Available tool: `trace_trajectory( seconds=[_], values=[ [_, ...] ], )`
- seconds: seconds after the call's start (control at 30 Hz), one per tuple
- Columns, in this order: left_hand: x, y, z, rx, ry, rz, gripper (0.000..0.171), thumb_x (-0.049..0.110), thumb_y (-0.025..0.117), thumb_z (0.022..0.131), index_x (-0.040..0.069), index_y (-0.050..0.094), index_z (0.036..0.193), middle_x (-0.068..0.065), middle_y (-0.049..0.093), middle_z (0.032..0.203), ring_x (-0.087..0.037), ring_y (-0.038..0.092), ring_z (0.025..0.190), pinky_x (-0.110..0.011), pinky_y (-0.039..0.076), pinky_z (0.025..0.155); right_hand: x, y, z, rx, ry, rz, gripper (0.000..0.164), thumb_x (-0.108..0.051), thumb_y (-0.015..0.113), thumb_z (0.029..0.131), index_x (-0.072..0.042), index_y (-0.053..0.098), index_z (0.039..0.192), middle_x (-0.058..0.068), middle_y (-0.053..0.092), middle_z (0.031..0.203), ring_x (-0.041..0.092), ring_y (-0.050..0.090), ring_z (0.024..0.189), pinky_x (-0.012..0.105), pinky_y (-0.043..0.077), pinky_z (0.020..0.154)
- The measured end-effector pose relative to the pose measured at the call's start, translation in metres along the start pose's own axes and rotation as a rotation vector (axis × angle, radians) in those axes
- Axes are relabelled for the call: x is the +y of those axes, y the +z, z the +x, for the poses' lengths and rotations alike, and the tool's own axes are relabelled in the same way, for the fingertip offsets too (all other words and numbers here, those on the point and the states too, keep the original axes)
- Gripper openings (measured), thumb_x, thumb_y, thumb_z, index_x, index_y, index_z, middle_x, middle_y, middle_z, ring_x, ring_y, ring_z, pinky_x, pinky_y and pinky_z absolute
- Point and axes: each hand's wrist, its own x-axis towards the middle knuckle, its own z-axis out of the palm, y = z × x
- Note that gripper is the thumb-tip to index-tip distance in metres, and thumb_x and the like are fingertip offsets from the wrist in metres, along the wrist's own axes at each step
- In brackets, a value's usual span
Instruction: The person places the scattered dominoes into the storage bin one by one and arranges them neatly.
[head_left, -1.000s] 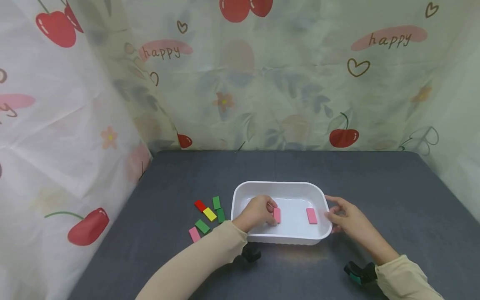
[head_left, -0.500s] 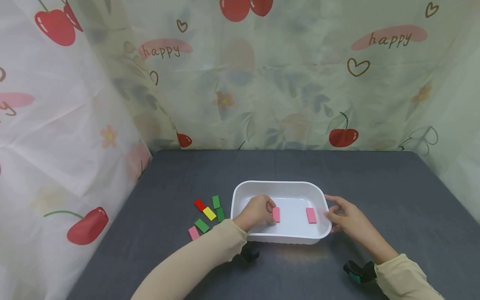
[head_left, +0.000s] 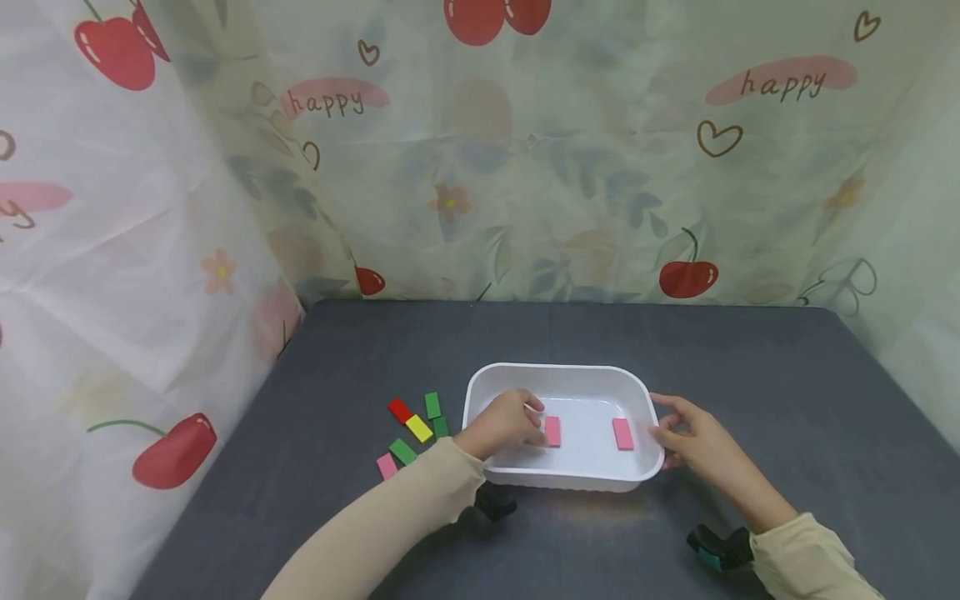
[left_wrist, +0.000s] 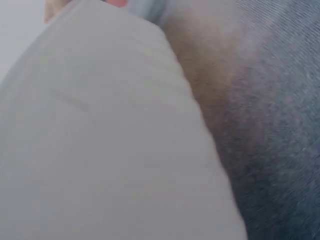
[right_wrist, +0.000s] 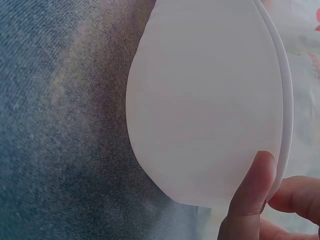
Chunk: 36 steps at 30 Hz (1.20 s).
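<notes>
In the head view, a white plastic tray (head_left: 558, 479) stands on the dark table. Inside it lie two flat pink blocks, one near the middle (head_left: 552, 432) and one toward the right end (head_left: 622, 434). My left hand (head_left: 504, 423) reaches over the tray's left side, thumb and fingers parted just left of the middle pink block. Nothing shows between them. At the right end, my right hand (head_left: 693, 433) holds the tray's edge. The right wrist view shows its thumb (right_wrist: 254, 182) against the outer wall just below the rim. A sleeve (left_wrist: 100, 130) hides most of the left wrist view.
Left of the tray lie several loose blocks: a red one (head_left: 400, 411), a yellow one (head_left: 419, 429), green ones (head_left: 402, 452) and a pink one (head_left: 387, 466). The left forearm passes close to them. A printed curtain (head_left: 555, 167) hangs behind the table.
My left hand has let go of the middle pink block and shifted slightly left, leaving it on the tray floor. The right hand has stayed at the tray's edge.
</notes>
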Motion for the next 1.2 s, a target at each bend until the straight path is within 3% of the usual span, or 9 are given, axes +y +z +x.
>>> trace_trajectory(
  seconds=[0.13, 0.23, 0.4, 0.7, 1.2],
  values=[
    [0.000, -0.004, -0.003, -0.035, -0.009, -0.047, 0.041, -0.004, 0.078, 0.071, -0.005, 0.064, 0.109, -0.010, 0.067, 0.085, -0.016, 0.062, 0.071, -0.029, 0.054, 0.069, 0.001, -0.001, 0.000, -0.002, -0.007, 0.002, 0.061, -0.011, 0.061, 0.094, 0.004, 0.031, 0.146, 0.019, 0.055, 0.103, 0.017, 0.062, 0.070, 0.031, 0.055, 0.063],
    [-0.001, -0.003, -0.004, -0.057, -0.009, -0.030, 0.041, -0.002, 0.078, 0.070, -0.006, 0.065, 0.109, -0.010, 0.067, 0.084, -0.015, 0.060, 0.069, -0.027, 0.053, 0.068, 0.000, -0.002, -0.001, -0.004, -0.012, 0.004, 0.062, -0.011, 0.061, 0.094, 0.004, 0.031, 0.146, 0.020, 0.055, 0.103, 0.018, 0.062, 0.070, 0.031, 0.055, 0.062],
    [0.000, 0.002, -0.004, -0.059, 0.005, 0.036, 0.039, 0.001, 0.080, 0.070, -0.003, 0.067, 0.107, -0.006, 0.068, 0.080, -0.013, 0.056, 0.067, -0.023, 0.047, 0.063, -0.001, -0.001, -0.001, -0.004, -0.006, 0.005, 0.061, -0.011, 0.060, 0.094, 0.004, 0.031, 0.146, 0.020, 0.055, 0.104, 0.018, 0.062, 0.072, 0.031, 0.056, 0.063],
    [0.005, 0.011, -0.002, -0.065, 0.023, 0.034, 0.042, 0.001, 0.080, 0.070, -0.003, 0.066, 0.110, -0.007, 0.066, 0.086, -0.014, 0.054, 0.071, -0.024, 0.046, 0.068, -0.001, -0.001, -0.001, -0.007, -0.013, 0.011, 0.062, -0.011, 0.060, 0.094, 0.004, 0.030, 0.146, 0.020, 0.054, 0.103, 0.018, 0.062, 0.072, 0.031, 0.056, 0.063],
    [0.022, 0.032, 0.006, -0.100, 0.050, 0.054, 0.044, 0.003, 0.081, 0.070, 0.000, 0.067, 0.111, -0.001, 0.063, 0.076, -0.011, 0.052, 0.067, -0.021, 0.042, 0.065, 0.001, -0.001, 0.000, -0.002, -0.017, 0.006, 0.062, -0.012, 0.061, 0.095, 0.005, 0.030, 0.146, 0.020, 0.055, 0.103, 0.018, 0.063, 0.071, 0.031, 0.055, 0.062]
  ],
)
